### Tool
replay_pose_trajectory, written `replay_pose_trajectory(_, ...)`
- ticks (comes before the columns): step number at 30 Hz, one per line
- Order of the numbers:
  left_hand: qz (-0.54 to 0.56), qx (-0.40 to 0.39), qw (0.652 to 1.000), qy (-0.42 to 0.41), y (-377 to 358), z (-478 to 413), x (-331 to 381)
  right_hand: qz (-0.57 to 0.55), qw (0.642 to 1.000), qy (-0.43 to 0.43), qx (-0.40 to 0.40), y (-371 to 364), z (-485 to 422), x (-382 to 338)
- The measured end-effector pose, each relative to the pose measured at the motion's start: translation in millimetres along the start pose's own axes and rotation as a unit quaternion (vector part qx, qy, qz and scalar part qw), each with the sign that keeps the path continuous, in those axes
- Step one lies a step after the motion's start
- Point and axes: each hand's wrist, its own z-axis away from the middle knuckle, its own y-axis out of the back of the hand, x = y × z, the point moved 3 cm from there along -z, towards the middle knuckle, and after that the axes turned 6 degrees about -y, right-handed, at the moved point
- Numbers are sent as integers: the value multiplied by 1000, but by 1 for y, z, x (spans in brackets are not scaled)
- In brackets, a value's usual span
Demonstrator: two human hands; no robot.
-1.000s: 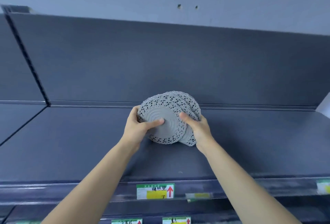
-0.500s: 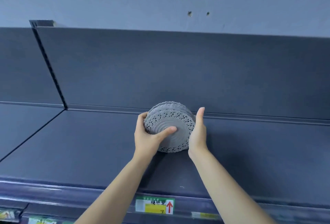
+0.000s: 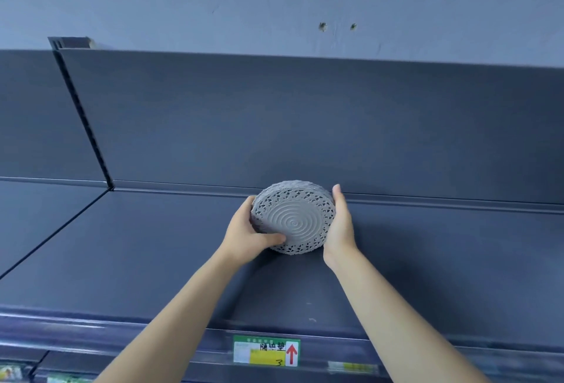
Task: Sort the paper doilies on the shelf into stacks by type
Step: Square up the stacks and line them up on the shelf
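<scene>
Head view: the stack of grey doilies (image 3: pixel 294 218) is tilted face-forward, its lower edge down at the dark shelf (image 3: pixel 137 245), near the back panel. The left hand (image 3: pixel 245 237) grips its left edge, thumb on the face. The right hand (image 3: pixel 341 225) presses flat, fingers straight, against its right edge.

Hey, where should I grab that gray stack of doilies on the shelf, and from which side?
Clamp the stack of doilies at its opposite edges, coming in from left and right, as the left hand and right hand do. It's a round, tilted pile of thin sheets, so side pressure probably keeps them aligned.
</scene>
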Motion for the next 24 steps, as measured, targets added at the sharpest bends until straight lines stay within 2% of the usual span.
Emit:
replay_pose_trajectory(3, 66, 32, 997, 29, -6, -1, 3, 12, 1000, 14, 11, -6, 0, -4)
replay_pose_trajectory(6, 102, 6, 993, 67, -5, -2, -2, 25, 999, 25, 37, -7, 0, -3)
replay_pose_trajectory(8, 185, -19, 973, 134, -6, -2, -5, 12, 998, 19, 57, -7, -3, 1)
replay_pose_trajectory(10, 215, -20, 960, 179, -11, 0, -4, 0, 999, 5, 54, -10, -3, 3)
replay_pose_trajectory(12, 178, 13, 971, 161, -12, 3, -1, 5, 1000, 15, 22, -13, -2, 2)
replay_pose_trajectory(14, 158, 41, 975, 151, -9, 6, 2, 60, 996, 70, -12, -10, 1, 0)
replay_pose_trajectory(17, 178, 21, 968, 176, -1, 10, 7, 150, 980, 125, -35, 0, 2, -5)
replay_pose_trajectory(21, 122, -60, 958, 250, 17, 13, 9, 192, 976, 48, -95, 8, 6, 1)
replay_pose_trajectory(24, 55, -58, 950, 301, 21, 17, 6, 269, 961, 38, -58, 9, 4, 15)
